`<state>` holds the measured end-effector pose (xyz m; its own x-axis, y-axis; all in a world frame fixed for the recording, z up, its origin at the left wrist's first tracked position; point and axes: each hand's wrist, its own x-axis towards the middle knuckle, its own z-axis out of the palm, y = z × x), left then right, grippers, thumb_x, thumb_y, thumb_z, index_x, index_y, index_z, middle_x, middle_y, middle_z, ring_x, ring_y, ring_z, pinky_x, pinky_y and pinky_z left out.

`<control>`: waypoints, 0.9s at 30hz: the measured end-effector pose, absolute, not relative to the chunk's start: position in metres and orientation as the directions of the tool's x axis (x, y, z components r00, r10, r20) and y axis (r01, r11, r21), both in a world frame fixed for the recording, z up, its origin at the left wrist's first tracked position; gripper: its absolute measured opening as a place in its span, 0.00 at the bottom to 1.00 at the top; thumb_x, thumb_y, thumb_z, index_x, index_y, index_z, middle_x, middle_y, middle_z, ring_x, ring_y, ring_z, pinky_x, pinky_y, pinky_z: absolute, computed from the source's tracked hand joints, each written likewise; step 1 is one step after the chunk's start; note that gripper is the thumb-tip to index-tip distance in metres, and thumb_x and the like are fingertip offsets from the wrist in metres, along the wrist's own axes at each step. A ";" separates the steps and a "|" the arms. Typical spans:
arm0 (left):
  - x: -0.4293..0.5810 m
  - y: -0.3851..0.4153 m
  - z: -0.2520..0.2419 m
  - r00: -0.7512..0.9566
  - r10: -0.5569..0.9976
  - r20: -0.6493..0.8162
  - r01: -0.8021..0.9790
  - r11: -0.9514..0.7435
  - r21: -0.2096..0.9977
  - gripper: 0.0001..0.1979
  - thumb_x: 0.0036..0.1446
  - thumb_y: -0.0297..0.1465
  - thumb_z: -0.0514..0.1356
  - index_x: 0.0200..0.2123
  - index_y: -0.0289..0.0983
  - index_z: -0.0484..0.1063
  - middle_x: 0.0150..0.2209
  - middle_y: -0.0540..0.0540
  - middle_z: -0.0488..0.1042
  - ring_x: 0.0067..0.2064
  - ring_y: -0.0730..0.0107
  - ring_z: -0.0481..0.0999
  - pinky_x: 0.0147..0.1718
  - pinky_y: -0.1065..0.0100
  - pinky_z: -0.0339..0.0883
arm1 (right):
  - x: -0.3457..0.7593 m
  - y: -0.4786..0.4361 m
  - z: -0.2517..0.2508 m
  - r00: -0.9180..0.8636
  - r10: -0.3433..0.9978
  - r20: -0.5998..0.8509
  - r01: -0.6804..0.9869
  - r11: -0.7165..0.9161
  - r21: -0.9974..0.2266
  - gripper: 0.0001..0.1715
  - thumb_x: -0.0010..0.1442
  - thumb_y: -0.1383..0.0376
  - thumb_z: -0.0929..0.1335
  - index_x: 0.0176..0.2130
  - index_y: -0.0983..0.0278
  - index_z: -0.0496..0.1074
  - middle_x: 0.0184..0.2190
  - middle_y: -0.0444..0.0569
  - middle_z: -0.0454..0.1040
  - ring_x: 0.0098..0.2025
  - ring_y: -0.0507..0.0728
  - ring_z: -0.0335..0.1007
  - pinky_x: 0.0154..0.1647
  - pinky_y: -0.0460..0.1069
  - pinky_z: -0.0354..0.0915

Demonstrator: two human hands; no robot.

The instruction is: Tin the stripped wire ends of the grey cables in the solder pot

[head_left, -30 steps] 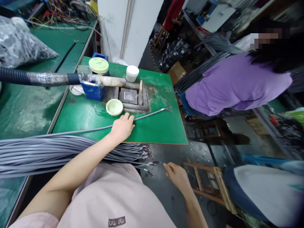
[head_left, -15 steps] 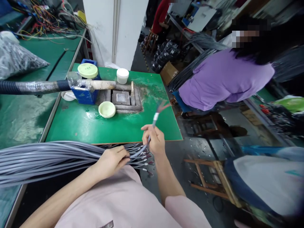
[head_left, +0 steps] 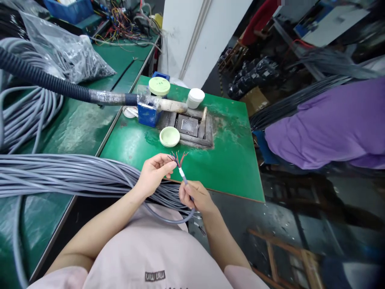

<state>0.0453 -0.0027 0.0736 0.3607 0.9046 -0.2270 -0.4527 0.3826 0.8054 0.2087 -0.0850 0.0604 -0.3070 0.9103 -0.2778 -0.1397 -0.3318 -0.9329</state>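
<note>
- Gripping the gray cable on the person's side of the green bowl, the right hand is closed around it just under a white band.
- The left hand, near the bowl on the same side, has its thumb and forefinger together on some of the thin wires fanning from the cable's end, its other fingers curled.
- A thick bundle of gray cables runs to the left of the bowl, nearer the person.
- Right of the bowl, a square metal pot and a wooden stick sit on the green tabletop.
- Beyond the bowl stand a white tub and, farther left, a blue box with a hose across it.
- Well right of the bowl, a person in a purple shirt is partly in view.
</note>
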 end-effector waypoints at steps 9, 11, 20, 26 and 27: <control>0.046 -0.001 0.072 0.403 0.856 -0.324 -0.531 0.507 0.679 0.13 0.44 0.36 0.69 0.24 0.33 0.73 0.23 0.50 0.74 0.23 0.80 0.69 0.20 0.78 0.62 | 0.207 -0.086 0.061 -0.290 0.906 -0.309 -0.106 -0.352 -0.930 0.25 0.62 0.49 0.63 0.26 0.66 0.67 0.08 0.37 0.58 0.11 0.46 0.46 0.14 0.44 0.45; 0.046 0.000 0.072 0.463 0.812 -0.355 -0.558 0.578 0.595 0.14 0.42 0.36 0.70 0.24 0.32 0.73 0.22 0.50 0.73 0.21 0.81 0.67 0.19 0.79 0.61 | 0.207 -0.085 0.061 -0.308 0.900 -0.309 -0.103 -0.354 -0.929 0.25 0.62 0.49 0.63 0.26 0.66 0.67 0.09 0.37 0.58 0.11 0.46 0.46 0.14 0.44 0.44; 0.041 0.006 0.072 0.553 0.774 -0.308 -0.553 0.617 0.559 0.15 0.38 0.34 0.72 0.24 0.31 0.72 0.20 0.51 0.72 0.19 0.82 0.67 0.17 0.80 0.59 | 0.207 -0.084 0.063 -0.347 0.885 -0.311 -0.093 -0.363 -0.927 0.25 0.62 0.49 0.63 0.25 0.66 0.67 0.09 0.37 0.58 0.10 0.45 0.45 0.14 0.44 0.44; 0.045 0.004 0.068 0.546 0.769 -0.333 -0.583 0.634 0.508 0.15 0.39 0.34 0.71 0.24 0.32 0.71 0.20 0.49 0.73 0.19 0.80 0.69 0.17 0.79 0.61 | 0.209 -0.074 0.083 -0.235 0.925 -0.299 0.112 -0.280 -0.954 0.17 0.60 0.57 0.66 0.44 0.65 0.70 0.20 0.39 0.67 0.17 0.46 0.58 0.20 0.43 0.55; 0.046 0.003 0.067 0.546 0.763 -0.346 -0.578 0.642 0.503 0.14 0.39 0.34 0.71 0.25 0.32 0.71 0.20 0.49 0.74 0.20 0.80 0.69 0.18 0.78 0.63 | 0.207 -0.070 0.087 -0.170 0.945 -0.279 0.153 -0.255 -0.955 0.21 0.58 0.59 0.68 0.50 0.64 0.68 0.24 0.40 0.68 0.19 0.47 0.60 0.21 0.44 0.57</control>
